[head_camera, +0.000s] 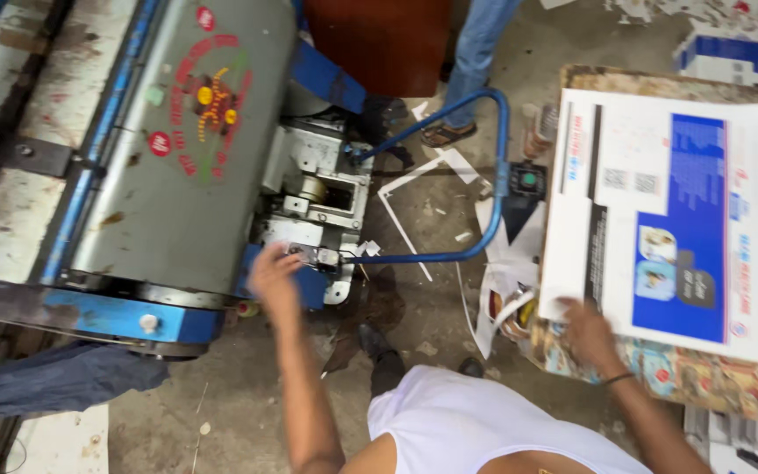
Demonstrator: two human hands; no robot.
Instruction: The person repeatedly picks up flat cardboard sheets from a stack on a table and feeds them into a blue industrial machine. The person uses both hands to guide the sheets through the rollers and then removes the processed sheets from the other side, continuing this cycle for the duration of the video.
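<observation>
My left hand [275, 279] reaches out to the small metal lever at the side of a large grey and blue machine [177, 167], its fingers curled at the white mechanism block [318, 197]. My right hand [588, 332] rests on the near left corner of a stack of printed white and blue card sheets [660, 219], fingers spread on the edge. The stack lies on a worn cardboard-covered table [712, 377]. A blue bent tube guard [493, 175] loops out from the machine between both hands.
Another person's legs in jeans and sandals [467, 79] stand at the far side. Paper scraps [502, 281] litter the concrete floor. A dark cloth [54, 382] hangs at the lower left. A blue and white box [739, 53] sits at the upper right.
</observation>
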